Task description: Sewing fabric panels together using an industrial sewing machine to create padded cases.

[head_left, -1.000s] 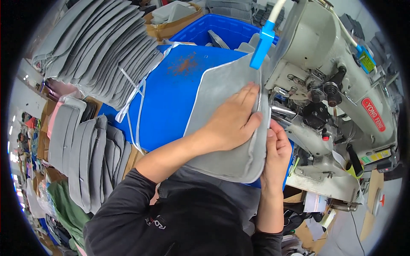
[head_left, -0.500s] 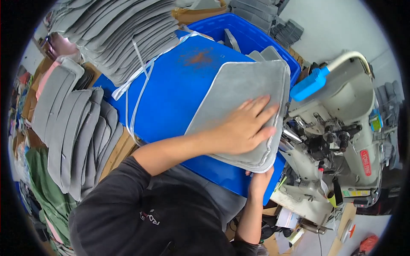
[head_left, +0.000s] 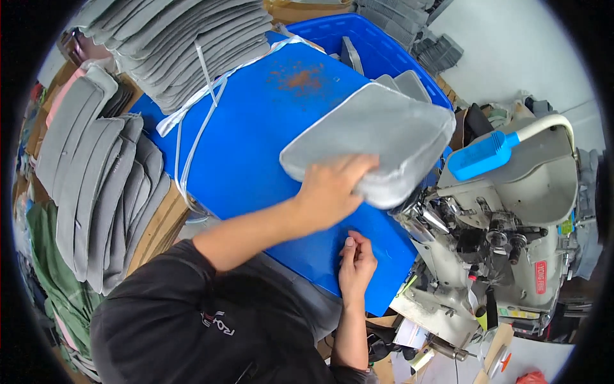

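Note:
A grey fabric panel (head_left: 384, 131) with rounded corners and a seamed rim is tilted over the blue tabletop (head_left: 256, 134). My left hand (head_left: 336, 192) grips its near edge, fingers over the top; the thumb is hard to see. Lower down, my right hand (head_left: 358, 265) rests over the blue surface near its front edge, apart from the panel. Its fingers are curled in toward the thumb, and nothing shows in them.
At the right stands an industrial sewing machine (head_left: 511, 243) with a blue lamp (head_left: 483, 157). Behind the tabletop, a blue bin (head_left: 396, 61) holds grey panels. Stacked grey panels (head_left: 179, 45) rise at the far left, with more (head_left: 96, 185) nearer. White strapping (head_left: 204, 128) crosses the tabletop.
The panel has turned and tilted, its near edge lifting. My left hand has gone from lying flat on it to gripping that edge. My right hand has left the panel's corner, moving left.

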Tool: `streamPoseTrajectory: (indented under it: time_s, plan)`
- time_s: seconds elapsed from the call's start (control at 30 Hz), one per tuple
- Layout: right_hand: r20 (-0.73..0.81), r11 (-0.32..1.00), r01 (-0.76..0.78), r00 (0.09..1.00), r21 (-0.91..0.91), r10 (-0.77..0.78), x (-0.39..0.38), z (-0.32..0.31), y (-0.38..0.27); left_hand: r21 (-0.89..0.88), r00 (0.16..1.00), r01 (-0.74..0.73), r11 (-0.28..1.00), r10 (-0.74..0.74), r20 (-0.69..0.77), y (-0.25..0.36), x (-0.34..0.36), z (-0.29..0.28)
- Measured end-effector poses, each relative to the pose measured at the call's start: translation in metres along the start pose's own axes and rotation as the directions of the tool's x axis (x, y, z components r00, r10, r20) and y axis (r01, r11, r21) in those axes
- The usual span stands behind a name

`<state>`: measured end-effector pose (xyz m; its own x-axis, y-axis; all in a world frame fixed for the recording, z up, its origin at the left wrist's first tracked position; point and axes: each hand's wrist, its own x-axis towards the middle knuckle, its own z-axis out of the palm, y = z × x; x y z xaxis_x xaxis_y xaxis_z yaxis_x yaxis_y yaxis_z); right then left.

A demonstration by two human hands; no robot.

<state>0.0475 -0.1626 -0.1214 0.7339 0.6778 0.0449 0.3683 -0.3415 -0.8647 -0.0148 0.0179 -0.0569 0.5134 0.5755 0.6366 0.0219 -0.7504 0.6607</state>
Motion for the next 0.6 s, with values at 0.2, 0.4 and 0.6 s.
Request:
streamPoseTrajectory:
  time_s: [0.2, 0.4, 0.6]
  plan:
    - [-0.036, 0.999, 0.021, 0.999, -0.041, -0.022, 0.000, -0.001, -0.007, -0.026, 0.996, -0.088, 0.996, 0.087, -0.030, -0.011, 0.054, 0.014]
    - [-0.054, 0.990, 0.080, 0.995, -0.117, -0.087, 0.000, 0.001, 0.001, -0.010, 0.850, -0.169, 0.986, 0.140, -0.508, 0.010, 0.122, -0.043]
    - [-0.034, 0.986, 0.107, 0.993, -0.130, -0.113, -0.002, 0.008, -0.014, 0.670, 0.930, 0.034, 0.742, 0.222, -0.293, -0.047, 0.161, -0.064]
